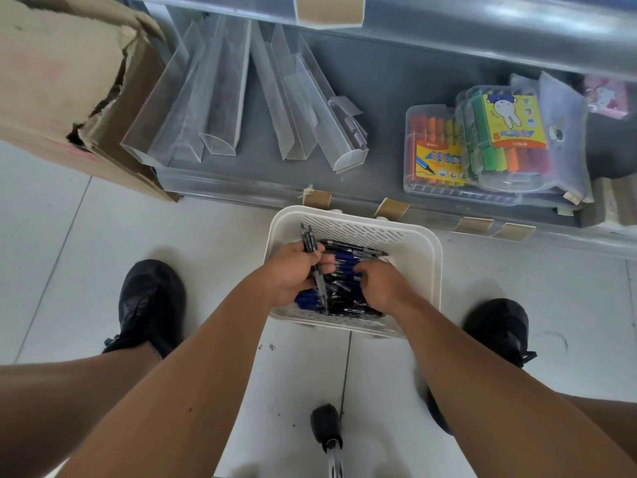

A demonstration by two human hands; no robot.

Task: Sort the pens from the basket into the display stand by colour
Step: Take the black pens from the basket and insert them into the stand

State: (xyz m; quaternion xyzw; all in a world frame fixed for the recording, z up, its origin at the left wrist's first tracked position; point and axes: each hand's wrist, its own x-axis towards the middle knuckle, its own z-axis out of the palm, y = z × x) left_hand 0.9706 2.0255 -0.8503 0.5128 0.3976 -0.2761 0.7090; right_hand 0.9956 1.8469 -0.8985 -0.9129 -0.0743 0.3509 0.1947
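A white slotted basket (418, 257) stands on the floor between my feet, holding several blue and black pens (348, 258). My left hand (293, 270) grips a bunch of black pens (309, 240) that stick up towards the basket's far left corner. My right hand (382, 284) reaches down into the pile with curled fingers; what its fingertips hold is hidden. Clear plastic display holders (220, 98) lie empty on the low grey shelf behind the basket.
A torn cardboard box (69, 88) sits at the left by the shelf. Clear cases of coloured markers (482, 146) lie on the shelf's right side. My black shoes (148, 305) flank the basket on the white tiled floor. A black stool foot (325, 426) stands below.
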